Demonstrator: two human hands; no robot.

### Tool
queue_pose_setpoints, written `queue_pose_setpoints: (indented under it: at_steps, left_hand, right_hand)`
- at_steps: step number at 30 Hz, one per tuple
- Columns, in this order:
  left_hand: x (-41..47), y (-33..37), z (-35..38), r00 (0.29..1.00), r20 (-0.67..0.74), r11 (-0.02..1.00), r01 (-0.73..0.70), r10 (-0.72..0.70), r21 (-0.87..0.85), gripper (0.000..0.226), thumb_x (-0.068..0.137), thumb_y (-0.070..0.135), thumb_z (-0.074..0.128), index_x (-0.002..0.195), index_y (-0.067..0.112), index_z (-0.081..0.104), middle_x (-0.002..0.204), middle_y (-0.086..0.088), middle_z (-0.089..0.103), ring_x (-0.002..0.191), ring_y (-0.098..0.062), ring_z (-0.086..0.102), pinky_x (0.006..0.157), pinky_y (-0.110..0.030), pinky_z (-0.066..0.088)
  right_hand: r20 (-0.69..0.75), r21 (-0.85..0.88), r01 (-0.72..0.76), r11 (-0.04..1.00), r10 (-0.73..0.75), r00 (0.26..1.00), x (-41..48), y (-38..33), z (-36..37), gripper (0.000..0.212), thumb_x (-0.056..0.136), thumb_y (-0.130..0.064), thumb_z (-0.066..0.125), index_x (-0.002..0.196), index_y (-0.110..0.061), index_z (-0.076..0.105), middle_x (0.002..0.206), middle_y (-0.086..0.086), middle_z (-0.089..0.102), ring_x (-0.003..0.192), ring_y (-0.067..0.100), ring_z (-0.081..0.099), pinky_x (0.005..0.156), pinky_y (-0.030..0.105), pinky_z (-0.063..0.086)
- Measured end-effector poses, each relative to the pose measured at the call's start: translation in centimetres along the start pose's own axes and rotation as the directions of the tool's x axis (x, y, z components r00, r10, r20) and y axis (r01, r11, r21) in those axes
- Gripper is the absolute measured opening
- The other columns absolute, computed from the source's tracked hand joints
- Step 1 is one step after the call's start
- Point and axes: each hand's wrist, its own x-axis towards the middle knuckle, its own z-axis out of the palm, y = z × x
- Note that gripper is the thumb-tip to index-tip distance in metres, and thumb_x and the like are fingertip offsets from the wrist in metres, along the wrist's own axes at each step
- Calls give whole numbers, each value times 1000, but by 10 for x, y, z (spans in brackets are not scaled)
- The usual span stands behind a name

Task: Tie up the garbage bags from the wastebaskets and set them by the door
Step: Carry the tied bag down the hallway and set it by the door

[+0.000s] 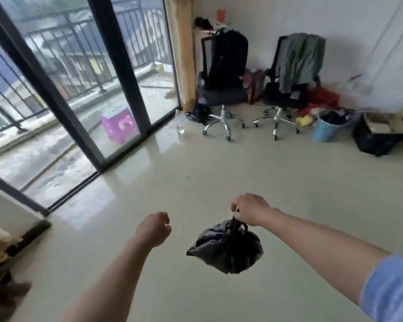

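Gripping knotted black garbage bag (226, 248), right hand (250, 209)

We are wearing a light blue ribbed knit sleeve (391, 289) on our right arm, and it is showing fine parallel ribs in soft, slightly bunched fabric at the lower right corner. Beyond its edge our forearm is running bare to our right hand (250, 209). Our other forearm is showing bare down to our left hand (153, 228).

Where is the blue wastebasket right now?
Head view, far right: the blue wastebasket stands on the floor between the right-hand office chair and a black bag by the wall.
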Motion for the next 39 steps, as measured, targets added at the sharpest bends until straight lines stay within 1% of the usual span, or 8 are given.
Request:
queue_pose_setpoints:
  at_steps: [4, 9, 13, 17, 23, 27, 32, 39]
  left_hand:
    - [36, 142, 26, 980, 54, 978, -195, 192, 72, 23, 90, 30, 53, 110, 22, 61, 103, -10, 68, 104, -24, 60, 80, -30, 46]
    - [64, 312, 57, 903, 177, 903, -415, 392, 114, 22, 89, 30, 56, 109, 23, 62, 84, 1, 56, 107, -22, 58, 82, -29, 44]
    - [104, 445, 80, 826, 221, 814, -555, 518, 171, 23, 90, 28, 56, 111, 22, 63, 97, -3, 64, 110, -21, 55, 80, -27, 41]
    - [156, 583, 117, 737, 297, 715, -670, 607, 199, 25, 89, 31, 56, 112, 24, 62, 113, -5, 62, 113, -22, 55, 82, -28, 42]
    - [220, 804, 159, 547, 451, 524, -831, 705, 190, 23, 86, 31, 55, 109, 26, 61, 116, -1, 62, 114, -21, 55, 89, -30, 44]
    - [230, 949, 170, 394, 508, 337, -919, 766, 204, 26, 90, 29, 53, 114, 23, 60, 122, 0, 60, 116, -20, 54, 89, -30, 43]
    - [219, 1107, 209, 252, 569, 174, -967, 783, 189, 27, 91, 31, 50, 117, 25, 57, 126, 1, 56, 117, -20, 52, 89, -31, 43]
    - [195, 1304, 288, 141, 620, 57, -987, 772, 153, 25, 91, 28, 49, 113, 24, 59, 120, -1, 58, 107, -21, 56, 82, -30, 46]
  right_hand:
    - [-31, 59, -144, 988, 146, 989, -40, 131, -19, 28, 87, -18, 54, 111, -24, 68, 119, 3, 67, 108, 26, 62, 89, 31, 48]
    - [-66, 146, -340, 929, 352, 934, -89, 287, -42, 22, 87, -15, 52, 98, -23, 69, 107, 1, 70, 94, 24, 64, 74, 29, 46]
    - [-123, 198, -474, 858, 501, 856, -117, 403, -56, 19, 90, -17, 52, 99, -22, 69, 103, 0, 69, 91, 23, 63, 70, 27, 41]
    - [-137, 243, -615, 750, 655, 744, -138, 526, -60, 15, 91, -17, 53, 93, -20, 68, 97, 1, 70, 79, 21, 59, 66, 27, 40]
    - [-85, 360, -787, 501, 857, 507, -171, 693, -92, 20, 91, -14, 52, 78, -24, 61, 87, -3, 68, 77, 17, 61, 65, 27, 44]
    - [-61, 446, -821, 356, 928, 368, -203, 776, -119, 27, 91, -15, 52, 68, -30, 50, 79, -6, 65, 72, 16, 60, 67, 28, 47]
    - [-57, 471, -847, 247, 966, 251, -245, 878, -139, 17, 91, -16, 50, 84, -25, 63, 81, -9, 64, 74, 14, 58, 65, 25, 42]
    - [-27, 521, -840, 151, 987, 160, -299, 1066, -137, 19, 90, -14, 49, 91, -20, 68, 91, -6, 70, 82, 16, 64, 71, 28, 51]
